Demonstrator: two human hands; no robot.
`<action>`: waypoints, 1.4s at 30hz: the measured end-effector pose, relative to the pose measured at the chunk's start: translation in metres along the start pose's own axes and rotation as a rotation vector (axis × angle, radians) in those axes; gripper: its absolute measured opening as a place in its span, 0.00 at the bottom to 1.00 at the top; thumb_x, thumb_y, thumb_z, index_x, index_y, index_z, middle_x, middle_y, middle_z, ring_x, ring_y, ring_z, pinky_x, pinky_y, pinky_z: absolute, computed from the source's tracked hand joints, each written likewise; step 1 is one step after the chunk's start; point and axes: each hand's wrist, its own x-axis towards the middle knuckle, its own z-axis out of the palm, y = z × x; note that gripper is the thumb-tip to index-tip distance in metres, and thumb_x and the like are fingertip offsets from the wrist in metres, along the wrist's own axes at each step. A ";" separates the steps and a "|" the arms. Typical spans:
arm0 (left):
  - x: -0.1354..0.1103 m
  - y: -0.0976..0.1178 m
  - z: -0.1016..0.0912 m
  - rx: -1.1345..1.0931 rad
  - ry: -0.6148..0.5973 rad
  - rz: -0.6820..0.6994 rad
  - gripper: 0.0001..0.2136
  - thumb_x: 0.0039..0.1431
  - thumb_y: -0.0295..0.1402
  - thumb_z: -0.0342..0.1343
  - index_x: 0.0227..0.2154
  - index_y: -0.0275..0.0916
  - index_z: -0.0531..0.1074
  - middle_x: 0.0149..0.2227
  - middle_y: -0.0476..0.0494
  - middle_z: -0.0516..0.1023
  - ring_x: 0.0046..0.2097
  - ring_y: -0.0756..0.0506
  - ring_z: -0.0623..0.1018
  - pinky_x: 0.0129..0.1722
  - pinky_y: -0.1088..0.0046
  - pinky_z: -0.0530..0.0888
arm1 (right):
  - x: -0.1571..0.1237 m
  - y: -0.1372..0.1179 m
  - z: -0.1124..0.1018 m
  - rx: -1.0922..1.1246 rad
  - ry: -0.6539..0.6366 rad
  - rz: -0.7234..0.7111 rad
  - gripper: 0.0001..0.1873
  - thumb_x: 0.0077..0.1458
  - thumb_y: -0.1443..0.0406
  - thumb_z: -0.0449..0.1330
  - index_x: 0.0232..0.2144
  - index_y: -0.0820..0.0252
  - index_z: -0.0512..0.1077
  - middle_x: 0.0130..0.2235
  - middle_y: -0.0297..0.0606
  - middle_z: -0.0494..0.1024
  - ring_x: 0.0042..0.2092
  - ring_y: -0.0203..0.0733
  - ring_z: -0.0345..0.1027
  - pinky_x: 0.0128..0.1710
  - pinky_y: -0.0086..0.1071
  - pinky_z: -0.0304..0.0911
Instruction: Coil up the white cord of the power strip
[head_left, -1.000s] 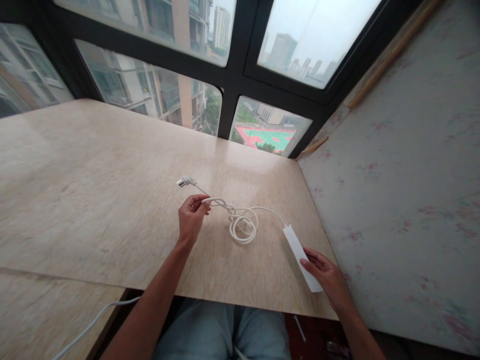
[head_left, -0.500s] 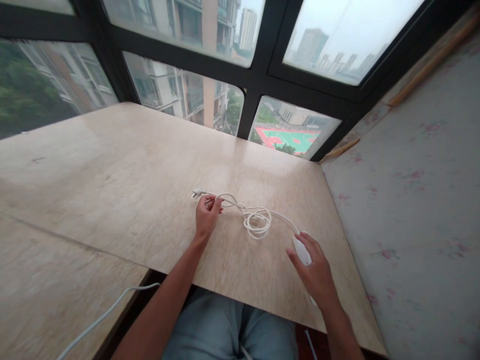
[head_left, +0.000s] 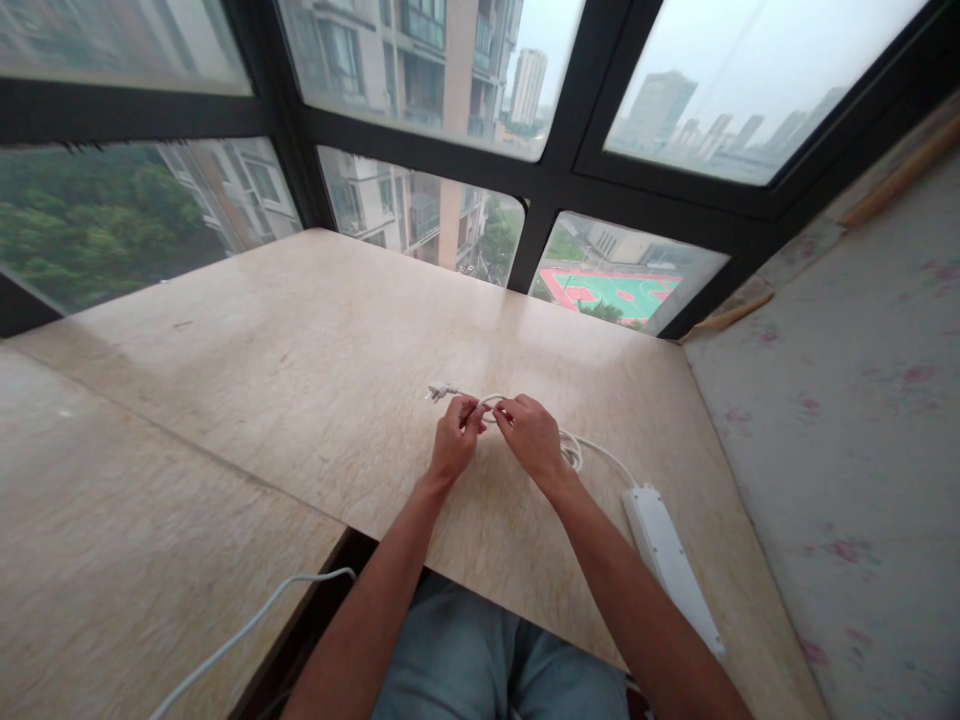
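We see a glossy, marble-look tabletop (head_left: 315, 350), a smooth white plastic power strip (head_left: 670, 560) and its rubbery-looking cord (head_left: 600, 450).

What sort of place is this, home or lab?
Probably a high-rise flat's bay window: black-framed windows overlook apartment blocks and a sports court far below; the left hand and right hand pinch the white cord of a power strip on a marble-look ledge.

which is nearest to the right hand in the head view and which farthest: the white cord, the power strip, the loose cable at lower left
1. cord: in the grip of the right hand, its coil just right of the wrist.
2. power strip: farther right, toward the person.
3. loose cable: far lower left, clearly farthest.
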 end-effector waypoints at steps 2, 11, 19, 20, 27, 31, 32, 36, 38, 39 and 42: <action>0.000 0.000 -0.002 0.136 0.036 0.056 0.10 0.63 0.40 0.50 0.39 0.40 0.68 0.36 0.43 0.79 0.29 0.50 0.76 0.32 0.73 0.73 | -0.002 0.004 -0.001 0.012 0.012 -0.004 0.09 0.59 0.66 0.56 0.30 0.57 0.76 0.31 0.39 0.76 0.34 0.41 0.68 0.34 0.31 0.59; -0.004 0.009 -0.004 0.515 0.247 0.108 0.15 0.63 0.43 0.50 0.39 0.39 0.77 0.40 0.38 0.76 0.25 0.52 0.70 0.28 0.75 0.68 | -0.018 0.029 -0.008 0.514 0.013 0.241 0.04 0.45 0.65 0.59 0.25 0.59 0.73 0.21 0.30 0.72 0.23 0.35 0.64 0.25 0.27 0.57; -0.005 0.013 -0.003 0.497 0.351 0.162 0.12 0.60 0.41 0.54 0.35 0.38 0.76 0.41 0.39 0.77 0.23 0.55 0.69 0.26 0.76 0.68 | -0.021 0.044 -0.024 0.416 -0.200 -0.073 0.03 0.41 0.71 0.56 0.21 0.59 0.67 0.21 0.26 0.63 0.25 0.32 0.55 0.26 0.26 0.50; -0.006 0.013 -0.003 0.495 0.359 0.165 0.12 0.60 0.40 0.54 0.38 0.38 0.76 0.43 0.38 0.77 0.24 0.54 0.70 0.26 0.76 0.69 | -0.021 0.044 -0.026 0.376 -0.236 -0.121 0.03 0.41 0.71 0.56 0.21 0.59 0.66 0.22 0.26 0.62 0.25 0.32 0.55 0.27 0.26 0.50; -0.005 0.008 -0.006 0.515 0.218 0.261 0.13 0.63 0.35 0.49 0.43 0.39 0.77 0.46 0.37 0.80 0.33 0.49 0.79 0.33 0.74 0.74 | -0.028 0.040 -0.035 0.114 -0.347 -0.275 0.07 0.47 0.74 0.56 0.25 0.59 0.70 0.27 0.31 0.68 0.31 0.36 0.61 0.32 0.28 0.53; -0.001 0.005 -0.006 0.472 0.265 0.430 0.10 0.62 0.33 0.52 0.40 0.37 0.78 0.38 0.39 0.83 0.28 0.51 0.78 0.27 0.77 0.73 | -0.038 0.042 -0.038 0.156 -0.287 -0.189 0.05 0.54 0.70 0.59 0.34 0.58 0.73 0.32 0.34 0.72 0.33 0.37 0.66 0.34 0.29 0.57; -0.001 0.004 -0.006 0.463 0.288 0.462 0.09 0.61 0.32 0.54 0.39 0.36 0.78 0.37 0.40 0.83 0.26 0.52 0.77 0.26 0.78 0.72 | -0.040 0.041 -0.037 0.182 -0.253 -0.172 0.05 0.55 0.67 0.60 0.36 0.58 0.74 0.33 0.35 0.73 0.33 0.37 0.66 0.34 0.29 0.58; -0.001 0.004 -0.004 0.447 0.323 0.501 0.08 0.60 0.31 0.55 0.38 0.36 0.78 0.35 0.40 0.83 0.24 0.53 0.76 0.25 0.79 0.71 | -0.042 0.026 -0.028 0.204 -0.085 -0.132 0.09 0.58 0.59 0.61 0.36 0.59 0.74 0.30 0.35 0.73 0.31 0.37 0.66 0.32 0.30 0.58; -0.001 0.004 -0.005 0.454 0.327 0.486 0.09 0.59 0.31 0.55 0.38 0.36 0.78 0.35 0.41 0.83 0.23 0.53 0.75 0.25 0.78 0.71 | -0.038 0.016 -0.020 0.170 -0.015 -0.118 0.10 0.60 0.59 0.59 0.33 0.59 0.74 0.29 0.36 0.73 0.31 0.38 0.66 0.32 0.30 0.57; -0.001 0.004 -0.005 0.461 0.333 0.472 0.09 0.59 0.31 0.55 0.38 0.36 0.78 0.34 0.41 0.83 0.23 0.53 0.75 0.25 0.78 0.71 | -0.035 0.012 -0.017 0.157 0.006 -0.119 0.10 0.61 0.60 0.58 0.31 0.60 0.74 0.29 0.36 0.73 0.31 0.38 0.66 0.33 0.31 0.57; 0.000 0.002 -0.007 0.477 0.349 0.418 0.09 0.59 0.32 0.56 0.37 0.36 0.79 0.34 0.40 0.83 0.22 0.53 0.74 0.25 0.76 0.71 | -0.029 0.009 -0.010 0.165 -0.001 -0.152 0.11 0.62 0.62 0.56 0.30 0.60 0.74 0.29 0.37 0.73 0.31 0.38 0.66 0.33 0.30 0.57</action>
